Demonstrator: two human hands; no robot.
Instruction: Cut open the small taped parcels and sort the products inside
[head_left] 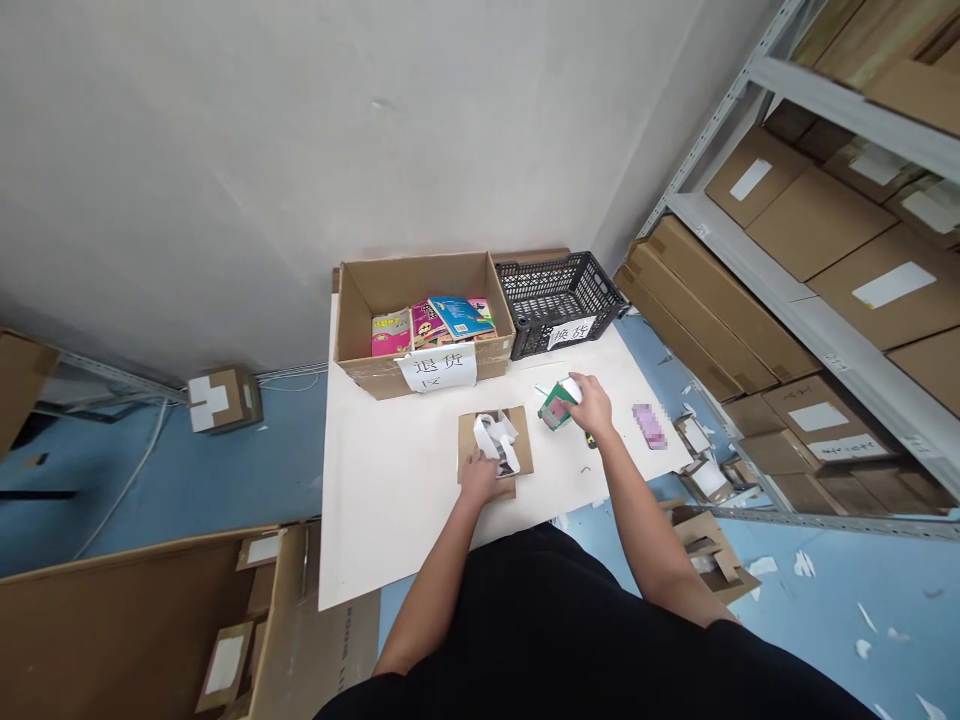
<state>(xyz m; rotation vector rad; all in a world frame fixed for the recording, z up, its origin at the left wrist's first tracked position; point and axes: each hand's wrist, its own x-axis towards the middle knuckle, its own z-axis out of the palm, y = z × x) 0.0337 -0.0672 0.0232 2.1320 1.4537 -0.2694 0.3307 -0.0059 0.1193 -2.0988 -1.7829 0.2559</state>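
My left hand (478, 474) rests on the near edge of a small flat cardboard parcel (521, 440) on the white table (375, 500); its fingers grip the parcel's edge beside torn white tape (496, 440). My right hand (592, 405) is closed round a green and white tape dispenser (556, 405), just right of the parcel. A dark tool tip (591, 441) pokes out below this hand.
At the table's back stand an open cardboard box (352, 320) holding colourful books (439, 320) and a black plastic crate (559, 295), both with paper labels. A pink object (649, 425) lies at the right. Metal shelving with cartons (810, 230) lines the right; boxes and scraps litter the blue floor.
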